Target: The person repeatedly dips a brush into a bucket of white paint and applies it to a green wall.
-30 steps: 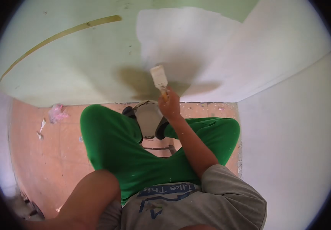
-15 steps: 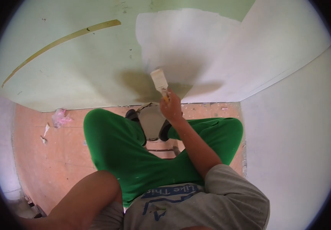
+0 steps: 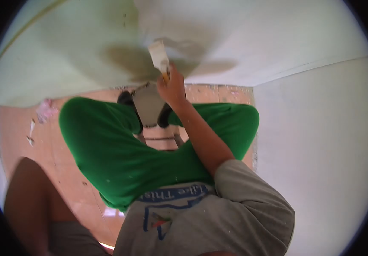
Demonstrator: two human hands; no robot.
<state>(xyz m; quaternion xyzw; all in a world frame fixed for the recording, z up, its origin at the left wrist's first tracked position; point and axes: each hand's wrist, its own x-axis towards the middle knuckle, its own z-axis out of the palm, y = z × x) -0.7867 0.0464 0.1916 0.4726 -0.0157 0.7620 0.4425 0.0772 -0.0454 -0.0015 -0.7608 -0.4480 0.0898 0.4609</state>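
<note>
A paintbrush (image 3: pixel 158 54) with pale, paint-coated bristles is in my right hand (image 3: pixel 172 87), fingers closed round its yellowish handle. Its bristle end overlaps the wall (image 3: pixel 81 55) in this view, near where the light green surface meets a whiter painted area (image 3: pixel 231 30). My left arm (image 3: pixel 28 200) is bent at the lower left, and its hand lies outside the picture. Below my right hand, between my dark shoes, a pale grey thing (image 3: pixel 146 104) with a paint-crusted edge shows.
A second wall (image 3: pixel 312 141) rises on the right. On the reddish floor (image 3: pixel 17 123) at left lie a crumpled pink plastic bag (image 3: pixel 46 111) and a small whitish brush-like tool (image 3: pixel 31 130). My green trousers (image 3: pixel 107 136) fill the middle. Crossbars (image 3: pixel 161 144) show beneath me.
The view has tilted and shifted, so the wall, legs and floor sit higher and further left. My right hand still grips the paintbrush. My left elbow has swung outward to the left.
</note>
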